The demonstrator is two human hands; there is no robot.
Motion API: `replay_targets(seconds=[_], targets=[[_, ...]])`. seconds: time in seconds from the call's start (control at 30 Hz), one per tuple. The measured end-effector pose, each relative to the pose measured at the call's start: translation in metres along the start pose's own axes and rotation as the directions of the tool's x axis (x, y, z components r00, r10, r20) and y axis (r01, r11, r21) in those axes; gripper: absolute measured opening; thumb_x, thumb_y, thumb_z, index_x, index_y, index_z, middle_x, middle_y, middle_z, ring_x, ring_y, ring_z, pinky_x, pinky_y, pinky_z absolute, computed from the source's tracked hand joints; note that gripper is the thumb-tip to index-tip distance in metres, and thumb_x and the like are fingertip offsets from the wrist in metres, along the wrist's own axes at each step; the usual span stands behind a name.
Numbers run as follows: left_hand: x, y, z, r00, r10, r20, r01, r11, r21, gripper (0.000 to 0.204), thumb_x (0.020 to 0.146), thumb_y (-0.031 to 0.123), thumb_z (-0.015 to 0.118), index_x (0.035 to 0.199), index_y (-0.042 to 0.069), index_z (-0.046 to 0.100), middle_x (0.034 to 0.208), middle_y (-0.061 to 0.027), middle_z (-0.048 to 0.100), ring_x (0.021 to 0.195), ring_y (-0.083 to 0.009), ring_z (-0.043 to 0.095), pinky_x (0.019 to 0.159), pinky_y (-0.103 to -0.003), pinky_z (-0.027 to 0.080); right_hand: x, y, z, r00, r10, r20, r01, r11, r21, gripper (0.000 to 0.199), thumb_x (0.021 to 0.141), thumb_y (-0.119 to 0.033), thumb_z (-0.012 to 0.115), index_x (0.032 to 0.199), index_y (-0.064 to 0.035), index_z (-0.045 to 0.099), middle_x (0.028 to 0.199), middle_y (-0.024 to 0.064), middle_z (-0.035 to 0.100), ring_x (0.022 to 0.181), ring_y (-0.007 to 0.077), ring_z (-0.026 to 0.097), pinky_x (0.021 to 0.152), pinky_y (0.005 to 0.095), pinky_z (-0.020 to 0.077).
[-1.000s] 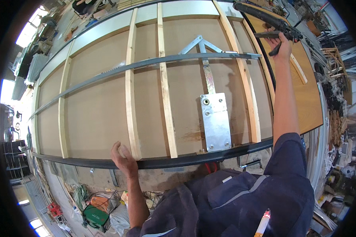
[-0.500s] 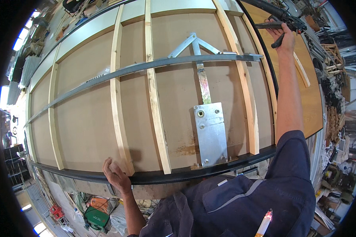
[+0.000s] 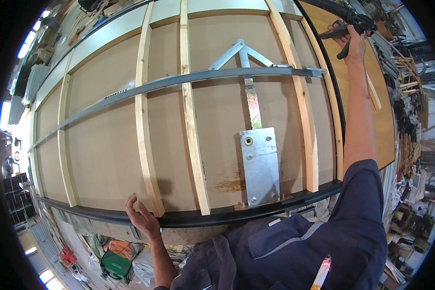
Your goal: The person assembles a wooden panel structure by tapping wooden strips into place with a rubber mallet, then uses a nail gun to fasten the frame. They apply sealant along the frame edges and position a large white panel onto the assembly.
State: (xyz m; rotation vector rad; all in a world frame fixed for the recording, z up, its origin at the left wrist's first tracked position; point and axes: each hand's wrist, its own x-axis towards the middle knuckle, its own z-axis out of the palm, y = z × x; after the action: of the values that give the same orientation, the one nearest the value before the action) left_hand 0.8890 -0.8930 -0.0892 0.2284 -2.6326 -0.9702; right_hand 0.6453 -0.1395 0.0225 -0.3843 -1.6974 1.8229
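While right hand (image 3: 355, 46) grasped black trigger-handled tool (image 3: 360, 21) beyond and right of silver plate (image 3: 260, 166), left hand (image 3: 142, 217) stood left of plate, near black edging (image 3: 183, 219), released, fingers loosely bent; contact with edging could not be told. Wooden battens (image 3: 142, 121): stood both sides of plate. Steel strip (image 3: 253, 108): ran from plate's far end. Grey metal bar (image 3: 217, 74): lay beyond plate, across battens. Wood-coloured board (image 3: 384, 135): lay well right of plate.
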Motion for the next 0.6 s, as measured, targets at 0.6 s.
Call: replay_targets(seconds=[0.6], targets=[[-0.001, -0.002, -0.002, 0.999, -0.049, -0.024, 0.046, 0.994, -0.098, 0.024, 0.104, 0.011, 0.051, 0.123, 0.000, 0.058, 0.124, -0.0172, 0.063, 0.119, -0.0325, 0.059, 0.106, -0.043, 0.043, -0.001, -0.023, 0.083, 0.984, 0.069, 0.167, -0.041, 0.985, -0.168, 0.042, 0.108, -0.034, 0.049, 0.116, 0.0048, 0.060, 0.111, 0.0228, 0.071, 0.101, 0.0337, 0.073, 0.092, 0.0433, 0.0597]])
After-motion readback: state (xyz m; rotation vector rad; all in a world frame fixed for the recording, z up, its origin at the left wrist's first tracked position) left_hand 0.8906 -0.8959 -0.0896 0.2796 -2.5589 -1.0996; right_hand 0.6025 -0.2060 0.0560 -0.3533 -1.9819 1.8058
